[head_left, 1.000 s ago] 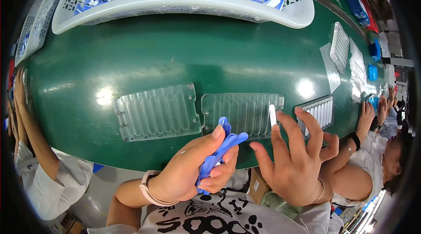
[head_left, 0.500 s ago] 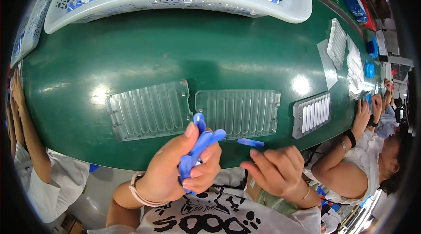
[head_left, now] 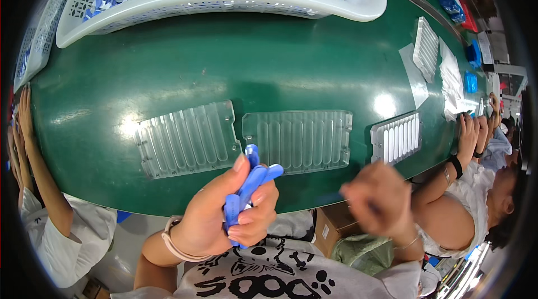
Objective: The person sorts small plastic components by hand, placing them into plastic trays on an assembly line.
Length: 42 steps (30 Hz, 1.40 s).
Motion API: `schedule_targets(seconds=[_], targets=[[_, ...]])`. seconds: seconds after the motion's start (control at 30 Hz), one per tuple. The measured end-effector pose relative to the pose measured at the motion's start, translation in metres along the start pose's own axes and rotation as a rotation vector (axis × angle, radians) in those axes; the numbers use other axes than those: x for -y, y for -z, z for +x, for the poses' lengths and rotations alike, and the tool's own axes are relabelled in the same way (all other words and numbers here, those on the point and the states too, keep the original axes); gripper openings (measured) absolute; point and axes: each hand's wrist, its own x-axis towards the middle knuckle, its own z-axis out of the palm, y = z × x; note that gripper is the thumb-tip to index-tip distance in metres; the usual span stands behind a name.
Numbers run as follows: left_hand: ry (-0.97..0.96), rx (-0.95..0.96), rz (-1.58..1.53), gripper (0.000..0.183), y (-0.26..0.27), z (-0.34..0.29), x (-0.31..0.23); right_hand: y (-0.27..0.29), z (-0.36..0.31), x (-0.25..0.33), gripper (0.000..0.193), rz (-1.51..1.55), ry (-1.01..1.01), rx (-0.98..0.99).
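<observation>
Sticks (head_left: 253, 180) are filling the left hand (head_left: 216, 209), curled presumably to bunch them; the right hand (head_left: 382, 199) is blurring, grip unclear.

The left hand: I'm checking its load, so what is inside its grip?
Several long blue pieces stick out of the left hand, crossing one another. The hand covers the rest of them, so their number cannot be told.

Black lettering (head_left: 259, 286) on shirt (head_left: 358, 281), marks (head_left: 174, 172) on tray (head_left: 188, 139) seemingly unreadable

4 slotted trays (head_left: 302, 136), 2 wht bskts (head_left: 224, 1)
</observation>
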Motion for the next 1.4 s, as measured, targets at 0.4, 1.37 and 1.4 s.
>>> schedule_targets(seconds=[0.4,1.37,1.4], targets=[[0.216,0.084,-0.161,0.053,0.008,0.003,0.006,0.028,0.105,-0.016,0.025,0.013,-0.295,0.274],[0.393,0.225,-0.201,0.052,0.006,0.011,0.007,-0.003,0.081,-0.003,0.020,0.189,0.562,0.110],[0.404,0.271,-0.241,0.052,0.007,0.014,0.010,-0.003,0.085,-0.001,0.011,0.184,0.559,0.069]])
